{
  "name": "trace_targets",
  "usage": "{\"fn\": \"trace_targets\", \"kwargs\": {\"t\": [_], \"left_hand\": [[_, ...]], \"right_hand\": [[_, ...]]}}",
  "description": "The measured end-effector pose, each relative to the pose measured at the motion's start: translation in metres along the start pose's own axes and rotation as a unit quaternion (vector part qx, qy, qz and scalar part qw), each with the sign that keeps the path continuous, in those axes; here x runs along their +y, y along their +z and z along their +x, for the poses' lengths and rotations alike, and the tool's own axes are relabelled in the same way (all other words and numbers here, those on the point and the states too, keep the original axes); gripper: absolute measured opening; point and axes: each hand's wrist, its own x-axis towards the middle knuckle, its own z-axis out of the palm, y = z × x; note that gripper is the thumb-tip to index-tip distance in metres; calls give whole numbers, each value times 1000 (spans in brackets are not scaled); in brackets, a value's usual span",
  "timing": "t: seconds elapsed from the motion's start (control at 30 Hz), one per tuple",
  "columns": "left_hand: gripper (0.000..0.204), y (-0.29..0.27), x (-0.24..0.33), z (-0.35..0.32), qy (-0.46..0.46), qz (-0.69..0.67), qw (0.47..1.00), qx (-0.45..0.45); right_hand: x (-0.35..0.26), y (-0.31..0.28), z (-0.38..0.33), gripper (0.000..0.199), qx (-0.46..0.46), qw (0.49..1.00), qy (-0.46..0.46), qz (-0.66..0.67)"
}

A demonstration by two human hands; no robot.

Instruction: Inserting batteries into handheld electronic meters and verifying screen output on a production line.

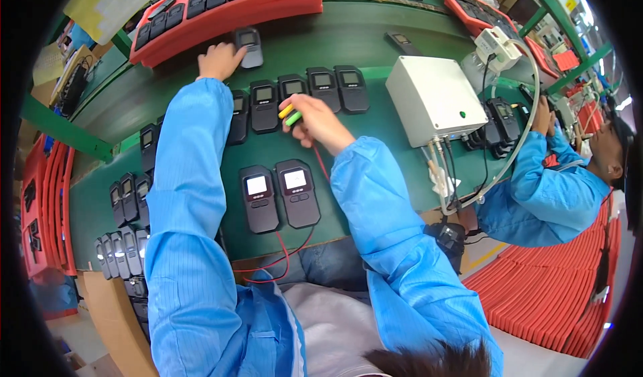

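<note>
Grey handheld meter point(251, 55), long axis pointing away from us, near the red trays point(268, 10) and just right of the nearer left hand point(218, 62), whose grip we cannot tell; the right hand point(317, 118) pinches a yellow rod point(287, 111) and green rod point(293, 118).

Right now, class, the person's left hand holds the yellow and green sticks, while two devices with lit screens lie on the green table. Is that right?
Not quite: the head view shows the right hand holding the yellow and green sticks. Two devices with lit screens do lie on the green table.
</note>
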Motion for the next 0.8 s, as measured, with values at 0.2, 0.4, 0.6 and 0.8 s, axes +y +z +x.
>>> {"fn": "trace_targets", "kwargs": {"t": [0.2, 0.4, 0.6, 0.8], "left_hand": [[46, -15, -43, -20, 61, 272, 959, 55], [53, -94, -90, -85, -92, 377, 917, -94], [71, -116, -151, -147, -117, 228, 965, -62], [74, -125, -206, -149, -128, 79, 986, -70]], "right_hand": [[-6, -17, -1, 37, -80, 989, 80, 91], [-8, -17, -6, 40, -131, 980, 39, 142], [-4, -15, -7, 40, -92, 990, 39, 95], [-8, -9, -5, 43, -4, 992, -68, 106]]}}
